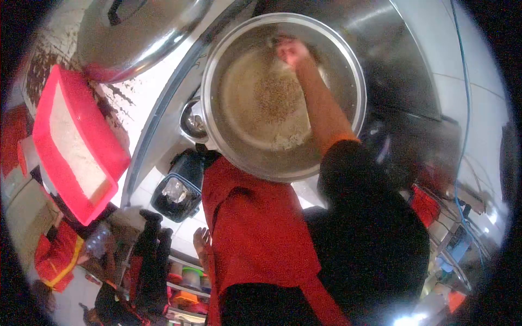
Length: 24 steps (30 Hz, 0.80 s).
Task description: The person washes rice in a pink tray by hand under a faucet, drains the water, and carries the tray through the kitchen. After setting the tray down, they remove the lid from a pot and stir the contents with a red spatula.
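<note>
A large round metal pot (pixel 209 117) takes up the upper middle of the head view. Its wet-looking bottom carries brown specks and a whitish patch near the front. My right hand (pixel 292 51) is inside the pot, close to its far wall, with the fingers closed. Motion smears it, and a dark shape at the fingers is too blurred to name. Beside the red apron (pixel 255 233), my left hand (pixel 202 243) hangs low, holding nothing, its fingers loosely bent and apart.
On the left counter stand a pink tub (pixel 103 141) of white contents and a large metal lid (pixel 147 49). A small metal bowl (pixel 193 119) and a black bin (pixel 176 198) lie left of the pot. Other people (pixel 60 255) appear at lower left.
</note>
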{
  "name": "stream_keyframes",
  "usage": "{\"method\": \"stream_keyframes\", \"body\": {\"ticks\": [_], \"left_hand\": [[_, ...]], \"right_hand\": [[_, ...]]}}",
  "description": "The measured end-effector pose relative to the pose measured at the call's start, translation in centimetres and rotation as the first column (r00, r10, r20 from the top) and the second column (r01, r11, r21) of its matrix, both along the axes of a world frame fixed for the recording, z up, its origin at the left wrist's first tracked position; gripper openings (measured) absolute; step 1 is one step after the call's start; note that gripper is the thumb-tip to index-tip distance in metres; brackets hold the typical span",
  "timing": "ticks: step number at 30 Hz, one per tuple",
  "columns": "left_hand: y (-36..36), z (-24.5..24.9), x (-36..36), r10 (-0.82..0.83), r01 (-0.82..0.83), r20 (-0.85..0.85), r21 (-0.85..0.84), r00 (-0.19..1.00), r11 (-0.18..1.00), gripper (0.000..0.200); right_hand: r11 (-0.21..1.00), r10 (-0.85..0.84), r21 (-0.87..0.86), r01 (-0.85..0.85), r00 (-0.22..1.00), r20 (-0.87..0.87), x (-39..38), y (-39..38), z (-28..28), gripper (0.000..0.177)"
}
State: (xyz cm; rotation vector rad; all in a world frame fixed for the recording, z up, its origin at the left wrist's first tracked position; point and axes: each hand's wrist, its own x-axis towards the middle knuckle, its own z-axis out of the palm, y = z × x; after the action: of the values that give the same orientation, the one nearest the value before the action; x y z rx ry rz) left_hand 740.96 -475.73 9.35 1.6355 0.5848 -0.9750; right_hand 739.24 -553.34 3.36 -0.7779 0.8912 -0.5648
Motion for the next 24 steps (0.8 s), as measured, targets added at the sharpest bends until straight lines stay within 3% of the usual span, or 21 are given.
{"method": "stream_keyframes", "body": {"ticks": [5, 7, 8, 9, 10, 12, 13, 16, 20, 23, 24], "left_hand": [[-0.2, 0.4, -0.4, -0.034, 0.034, 0.007, -0.026, 0.999, 0.999, 0.072], [-0.2, -0.1, -0.2, -0.038, 0.038, 0.011, -0.031, 0.999, 0.999, 0.071], [-0.2, -0.3, -0.2, -0.037, 0.037, 0.012, -0.031, 0.999, 0.999, 0.07], [-0.2, -0.2, -0.1, -0.041, 0.041, 0.008, -0.025, 0.999, 0.999, 0.07], [-0.3, -0.4, 0.0, -0.041, 0.041, 0.011, -0.024, 0.999, 0.999, 0.07], [-0.1, -0.5, 0.1, -0.043, 0.043, 0.014, -0.022, 0.999, 0.999, 0.069], [0.0, -0.4, 0.1, -0.048, 0.048, 0.014, -0.021, 0.999, 0.999, 0.068], [0.1, -0.1, -0.1, -0.067, 0.067, 0.013, -0.012, 0.998, 0.998, 0.067], [0.1, -0.3, 0.2, -0.119, 0.12, 0.046, -0.013, 0.992, 0.993, 0.066], [1.8, -3.6, 1.7, -0.3, 0.301, -0.027, 0.105, 0.954, 0.948, 0.067], [3.1, -5.6, 1.6, -0.12, 0.128, -0.095, 0.086, 0.988, 0.988, 0.071]], "right_hand": [[0.989, 0.142, -0.039, -0.145, 0.988, -0.062, 1.7, 1.5, -2.4, 0.04], [0.915, 0.25, -0.242, -0.322, 0.925, -0.284, 0.8, 0.9, -3.2, 0.046], [0.798, 0.231, -0.372, -0.475, 0.81, -0.54, -0.2, 0.3, -3.3, 0.049], [0.664, 0.103, -0.372, -0.649, 0.572, -0.814, -1.1, -0.9, -2.9, 0.05], [0.548, -0.071, -0.253, -0.798, 0.257, -0.964, -1.9, -2.0, -2.3, 0.051], [0.452, -0.05, -0.156, -0.878, 0.15, -0.987, -2.3, -2.1, 2.1, 0.062], [0.438, -0.09, -0.164, -0.884, 0.138, -0.986, -1.2, -2.8, -0.2, 0.072], [0.278, -0.002, -0.084, -0.957, 0.087, -0.996, 3.3, -1.3, -2.5, 0.07], [0.06, 0.07, 0.037, -0.998, -0.032, -0.997, 7.8, 9.4, -1.5, 0.068], [-0.072, 0.175, 0.128, -0.989, -0.138, -0.975, 5.9, 17.3, 0.9, 0.067], [-0.093, 0.25, 0.146, -0.985, -0.165, -0.954, 4.3, 17.8, 1.7, 0.066]]}}
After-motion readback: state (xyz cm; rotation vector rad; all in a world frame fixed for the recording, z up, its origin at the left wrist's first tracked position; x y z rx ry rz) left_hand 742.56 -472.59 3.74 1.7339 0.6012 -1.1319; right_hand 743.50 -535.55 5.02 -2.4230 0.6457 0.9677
